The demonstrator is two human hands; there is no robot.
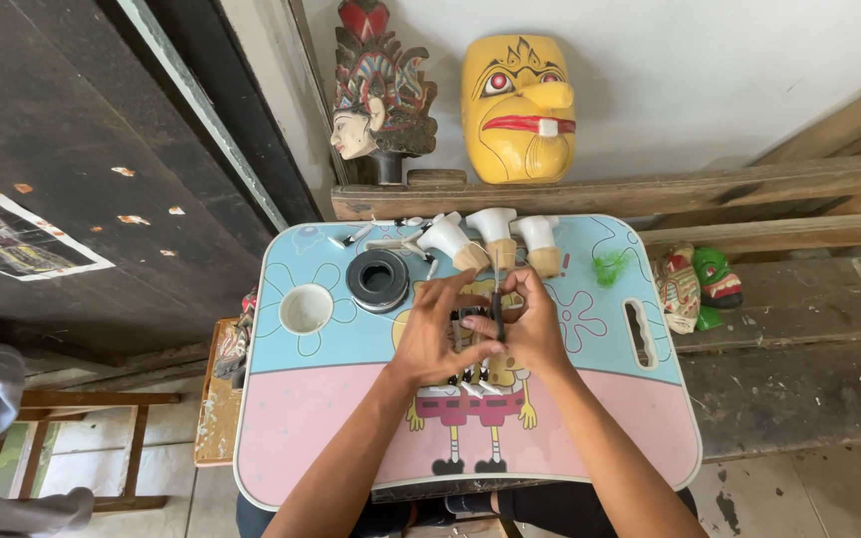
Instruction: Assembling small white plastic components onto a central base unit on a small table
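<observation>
Dark tool (496, 309) (slim, upright) pinched by right hand (533, 329), left hand (437, 334) touching.

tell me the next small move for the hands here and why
Probably steady the small dark piece with the left hand while the right hand adjusts it: both hands pinch it together above the lap table, so it looks mid-handling, not ready to set down.

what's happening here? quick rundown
A person sits at a small cartoon-printed lap table with both hands together near its middle. The left hand and right hand pinch a small dark slender object; what it is cannot be told. Behind the hands lie three white figures with tan bases, a black ring and a white cup. A yellow mask and a carved head stand on the shelf.
</observation>
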